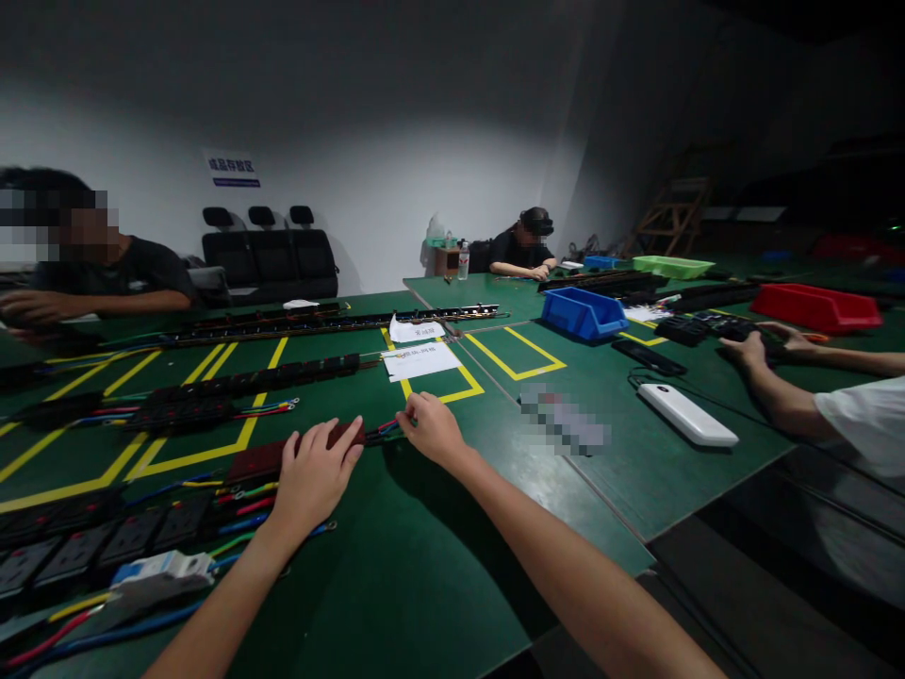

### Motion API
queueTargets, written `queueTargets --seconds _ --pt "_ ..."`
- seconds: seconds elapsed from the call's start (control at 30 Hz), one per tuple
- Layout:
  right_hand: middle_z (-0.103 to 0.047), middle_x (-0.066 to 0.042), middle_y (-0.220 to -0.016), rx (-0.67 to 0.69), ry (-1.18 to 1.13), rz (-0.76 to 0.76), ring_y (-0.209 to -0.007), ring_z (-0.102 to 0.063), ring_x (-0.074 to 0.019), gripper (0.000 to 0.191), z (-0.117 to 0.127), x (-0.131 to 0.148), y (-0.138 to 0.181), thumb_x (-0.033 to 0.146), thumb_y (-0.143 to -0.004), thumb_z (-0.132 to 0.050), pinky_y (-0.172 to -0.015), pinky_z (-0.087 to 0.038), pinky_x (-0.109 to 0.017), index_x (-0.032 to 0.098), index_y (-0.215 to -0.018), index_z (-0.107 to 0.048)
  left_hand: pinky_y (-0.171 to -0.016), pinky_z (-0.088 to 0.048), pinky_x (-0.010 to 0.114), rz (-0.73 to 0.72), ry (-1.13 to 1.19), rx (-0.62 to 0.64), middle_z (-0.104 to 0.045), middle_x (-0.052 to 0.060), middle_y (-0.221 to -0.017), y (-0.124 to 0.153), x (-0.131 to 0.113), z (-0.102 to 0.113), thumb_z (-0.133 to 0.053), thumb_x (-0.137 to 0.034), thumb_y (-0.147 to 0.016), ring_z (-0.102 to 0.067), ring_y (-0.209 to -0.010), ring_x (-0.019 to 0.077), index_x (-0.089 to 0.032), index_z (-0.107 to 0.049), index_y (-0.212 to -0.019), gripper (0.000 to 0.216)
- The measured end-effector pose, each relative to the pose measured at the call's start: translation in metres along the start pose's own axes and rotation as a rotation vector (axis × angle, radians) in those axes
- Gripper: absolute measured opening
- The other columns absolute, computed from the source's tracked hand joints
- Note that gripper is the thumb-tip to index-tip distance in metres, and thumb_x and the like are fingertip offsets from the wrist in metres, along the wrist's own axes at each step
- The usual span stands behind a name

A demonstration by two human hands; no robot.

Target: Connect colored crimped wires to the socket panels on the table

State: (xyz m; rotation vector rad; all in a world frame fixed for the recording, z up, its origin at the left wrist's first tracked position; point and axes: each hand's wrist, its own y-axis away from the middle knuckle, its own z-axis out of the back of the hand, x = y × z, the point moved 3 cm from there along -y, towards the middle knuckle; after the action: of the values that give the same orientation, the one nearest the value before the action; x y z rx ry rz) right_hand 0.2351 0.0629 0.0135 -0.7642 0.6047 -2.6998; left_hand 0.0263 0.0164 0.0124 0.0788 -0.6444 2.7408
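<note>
My left hand (311,476) lies over the right end of a long dark red block (258,459), its forefinger and thumb straddling the block. From that end a short bundle of thin coloured wires (384,429) runs to my right hand (431,429). The right fingers are pinched together on the wires, and the wire tips are hidden behind them. Left of my left forearm lie black socket strips (106,547), a white and blue circuit breaker (162,572) and loose wires with ring terminals (247,492).
Further back lie more black strips (283,377) and paper sheets (422,361). A blue bin (584,314), a red bin (813,308), a white power bank (685,415) and a black phone (647,358) are to the right. Co-workers sit left, far and right; the right one's hands (749,354) handle black parts.
</note>
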Motion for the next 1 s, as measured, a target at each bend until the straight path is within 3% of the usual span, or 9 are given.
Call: queueTargets --seconds 0.27,0.37,0.53,0.73,0.87,1.0 --pt "-0.069 -0.006 -0.075 0.278 -0.006 -0.162 -0.067 -0.061 -0.0173 0.044 0.012 -0.029 -0.007 0.059 -0.094 -0.055 -0.056 -0.030 -0.026 0.020 -0.079 -0.069 -0.108 -0.036 0.060 0.014 0.025 0.040 -0.059 0.014 -0.139 0.000 0.000 0.006 -0.034 -0.045 -0.104 -0.052 -0.130 0.0330 -0.032 -0.050 -0.148 0.049" --pt "-0.073 -0.007 -0.084 0.330 -0.003 -0.223 -0.076 -0.065 -0.0190 0.042 0.030 -0.052 -0.008 0.058 -0.092 -0.058 -0.058 -0.033 -0.026 0.020 -0.086 -0.072 -0.109 -0.035 0.060 0.014 0.038 0.035 -0.060 0.014 -0.139 0.000 0.001 0.005 -0.033 -0.045 -0.104 -0.052 -0.131 0.0324 -0.032 -0.050 -0.148 0.048" --pt "-0.073 -0.005 -0.085 0.202 0.087 -0.321 -0.073 -0.065 -0.0177 0.028 0.087 -0.111 0.013 0.047 -0.088 -0.062 -0.060 -0.036 -0.026 0.021 -0.091 -0.072 -0.109 -0.034 0.061 0.013 0.045 0.024 -0.059 0.014 -0.139 0.001 0.001 0.002 -0.033 -0.045 -0.104 -0.051 -0.131 0.0325 -0.033 -0.049 -0.148 0.048" --pt "-0.073 -0.009 -0.087 -0.103 0.125 -0.527 -0.074 -0.066 -0.0213 0.028 0.163 -0.217 0.082 0.040 -0.083 -0.059 -0.064 -0.044 -0.031 0.020 -0.096 -0.073 -0.110 -0.034 0.061 0.021 0.060 0.033 -0.059 0.014 -0.140 0.002 0.002 -0.001 -0.033 -0.046 -0.105 -0.050 -0.134 0.0326 -0.033 -0.049 -0.148 0.048" --pt "-0.073 -0.014 -0.101 -0.146 -0.088 -0.550 -0.081 -0.069 -0.0239 0.040 0.181 -0.265 0.126 0.042 -0.079 -0.058 -0.070 -0.051 -0.034 0.018 -0.109 -0.070 -0.110 -0.034 0.061 0.016 0.063 0.031 -0.059 0.014 -0.140 0.001 0.003 -0.002 -0.033 -0.047 -0.105 -0.050 -0.133 0.0329 -0.033 -0.048 -0.149 0.049" --pt "-0.074 -0.014 -0.108 -0.100 -0.218 -0.505 -0.097 -0.069 -0.0274 0.048 0.177 -0.274 0.143 0.045 -0.075 -0.064 -0.083 -0.054 -0.037 0.019 -0.114 -0.068 -0.109 -0.034 0.061 0.007 0.039 0.020 -0.059 0.015 -0.139 0.000 0.004 -0.004 -0.032 -0.047 -0.105 -0.051 -0.132 0.0327 -0.032 -0.048 -0.149 0.049"
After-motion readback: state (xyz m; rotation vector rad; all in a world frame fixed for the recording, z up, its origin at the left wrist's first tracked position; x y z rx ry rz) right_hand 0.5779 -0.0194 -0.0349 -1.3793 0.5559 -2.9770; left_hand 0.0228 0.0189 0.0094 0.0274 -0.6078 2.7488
